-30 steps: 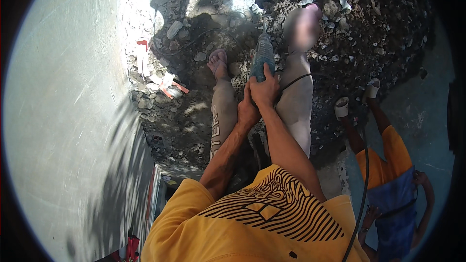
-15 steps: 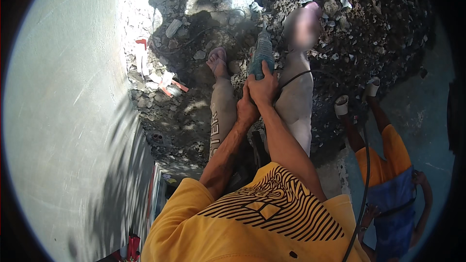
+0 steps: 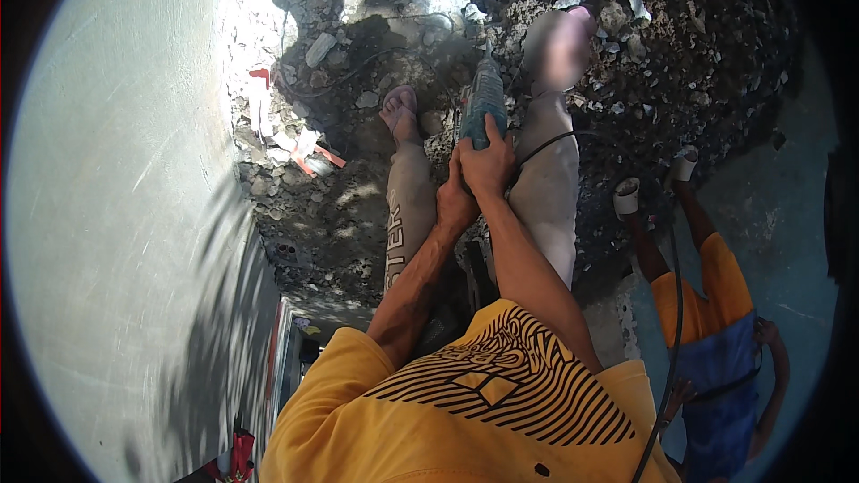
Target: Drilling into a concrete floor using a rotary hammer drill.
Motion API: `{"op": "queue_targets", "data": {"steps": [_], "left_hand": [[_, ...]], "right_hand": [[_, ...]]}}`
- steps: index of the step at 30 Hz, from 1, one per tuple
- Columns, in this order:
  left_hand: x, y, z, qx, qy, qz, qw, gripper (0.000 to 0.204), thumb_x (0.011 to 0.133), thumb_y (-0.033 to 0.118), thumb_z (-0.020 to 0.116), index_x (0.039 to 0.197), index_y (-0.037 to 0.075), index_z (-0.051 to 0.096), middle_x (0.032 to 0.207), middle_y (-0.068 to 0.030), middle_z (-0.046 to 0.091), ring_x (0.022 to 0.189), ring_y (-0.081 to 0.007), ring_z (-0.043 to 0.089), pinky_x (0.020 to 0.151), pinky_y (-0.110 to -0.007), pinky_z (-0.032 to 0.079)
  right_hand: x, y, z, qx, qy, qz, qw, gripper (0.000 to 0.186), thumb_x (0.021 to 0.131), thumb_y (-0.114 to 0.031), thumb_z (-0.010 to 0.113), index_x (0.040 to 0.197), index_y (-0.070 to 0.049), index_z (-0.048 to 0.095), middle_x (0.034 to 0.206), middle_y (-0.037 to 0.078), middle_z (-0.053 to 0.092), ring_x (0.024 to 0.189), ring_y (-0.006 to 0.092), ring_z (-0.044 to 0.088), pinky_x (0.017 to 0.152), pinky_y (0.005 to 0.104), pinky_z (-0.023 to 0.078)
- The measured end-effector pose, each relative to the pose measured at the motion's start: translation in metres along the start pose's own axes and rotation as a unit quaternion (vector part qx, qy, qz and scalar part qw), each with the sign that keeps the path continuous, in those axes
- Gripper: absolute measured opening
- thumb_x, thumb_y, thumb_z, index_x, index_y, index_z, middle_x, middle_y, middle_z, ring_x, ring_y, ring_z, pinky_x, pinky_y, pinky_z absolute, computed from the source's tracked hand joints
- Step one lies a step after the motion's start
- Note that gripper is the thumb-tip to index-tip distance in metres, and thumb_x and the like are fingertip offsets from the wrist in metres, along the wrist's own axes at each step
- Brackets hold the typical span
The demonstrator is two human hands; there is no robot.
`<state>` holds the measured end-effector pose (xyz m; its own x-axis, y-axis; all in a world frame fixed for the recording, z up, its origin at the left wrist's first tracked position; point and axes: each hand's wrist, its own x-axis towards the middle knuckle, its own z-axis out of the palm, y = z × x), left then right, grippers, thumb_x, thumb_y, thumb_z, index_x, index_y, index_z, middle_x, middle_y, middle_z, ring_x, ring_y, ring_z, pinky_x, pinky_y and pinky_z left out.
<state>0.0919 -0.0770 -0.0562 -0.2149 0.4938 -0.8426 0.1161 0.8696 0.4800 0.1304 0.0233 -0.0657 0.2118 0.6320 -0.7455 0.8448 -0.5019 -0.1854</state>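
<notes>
A teal power drill (image 3: 483, 98) points away from me, its long bit (image 3: 489, 47) reaching toward the broken rubble between my feet. My right hand (image 3: 488, 162) wraps round the upper rear of its body, thumb stretched along it. My left hand (image 3: 456, 197) is closed on the drill just behind and left of the right one, its grip partly hidden. A black cord (image 3: 555, 140) arches across my right leg. My sandalled left foot (image 3: 400, 110) rests on the rubble; my right foot (image 3: 565, 49) is blurred. Whether the bit touches the ground I cannot tell.
A pale wall (image 3: 116, 215) runs along the left, with red-and-white scraps (image 3: 309, 152) on rubble beside it. Loose broken stones (image 3: 635, 0) spread over the upper right. At lower right, close by, another person (image 3: 716, 304) in orange shorts and blue top stands beside a black cable (image 3: 673, 331).
Both hands and the drill have barely moved. The other person's legs and body have shifted slightly.
</notes>
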Motion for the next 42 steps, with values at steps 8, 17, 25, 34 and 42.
{"op": "queue_targets", "data": {"steps": [8,17,25,34,42], "left_hand": [[0.001,-0.002,0.001,-0.002,-0.018,-0.029,0.999,0.090,0.086,0.031,0.073,0.155,0.017,0.017,0.108,-0.0256,0.068,0.094,-0.0430,0.069,0.078,-0.048,0.055],[0.001,-0.006,0.001,0.001,-0.028,-0.015,1.000,0.091,0.087,0.031,0.072,0.156,0.018,0.015,0.115,-0.0249,0.067,0.101,-0.0416,0.068,0.082,-0.046,0.054],[0.001,-0.012,0.002,0.011,-0.022,-0.016,1.000,0.094,0.085,0.030,0.074,0.156,0.016,0.014,0.114,-0.0253,0.067,0.099,-0.0416,0.068,0.082,-0.046,0.055],[0.001,-0.009,0.003,0.010,-0.024,-0.007,1.000,0.094,0.085,0.030,0.075,0.156,0.014,0.015,0.115,-0.0252,0.067,0.100,-0.0413,0.068,0.082,-0.045,0.055],[0.003,0.007,0.002,0.005,-0.019,-0.020,1.000,0.093,0.083,0.029,0.076,0.154,0.012,0.018,0.112,-0.0267,0.067,0.098,-0.0431,0.068,0.080,-0.047,0.055]], "right_hand": [[0.001,0.006,0.005,-0.016,0.019,-0.010,1.000,0.064,0.077,-0.034,0.065,0.139,-0.020,0.056,0.127,0.031,0.053,0.110,0.0479,0.059,0.093,0.0517,0.050],[-0.001,0.007,0.006,-0.007,0.025,-0.008,1.000,0.063,0.077,-0.035,0.066,0.138,-0.020,0.056,0.130,0.031,0.052,0.110,0.0477,0.060,0.092,0.0516,0.051],[-0.003,0.006,0.006,0.005,0.020,-0.002,1.000,0.063,0.077,-0.034,0.066,0.137,-0.020,0.057,0.133,0.032,0.050,0.112,0.0492,0.059,0.094,0.0512,0.051],[-0.001,0.009,0.006,0.016,0.012,0.010,1.000,0.063,0.078,-0.035,0.065,0.138,-0.021,0.057,0.139,0.035,0.046,0.118,0.0503,0.056,0.097,0.0504,0.049],[0.005,-0.001,-0.007,0.027,-0.010,-0.001,1.000,0.065,0.077,-0.030,0.066,0.140,-0.017,0.055,0.139,0.039,0.042,0.119,0.0537,0.053,0.097,0.0525,0.049]]}}
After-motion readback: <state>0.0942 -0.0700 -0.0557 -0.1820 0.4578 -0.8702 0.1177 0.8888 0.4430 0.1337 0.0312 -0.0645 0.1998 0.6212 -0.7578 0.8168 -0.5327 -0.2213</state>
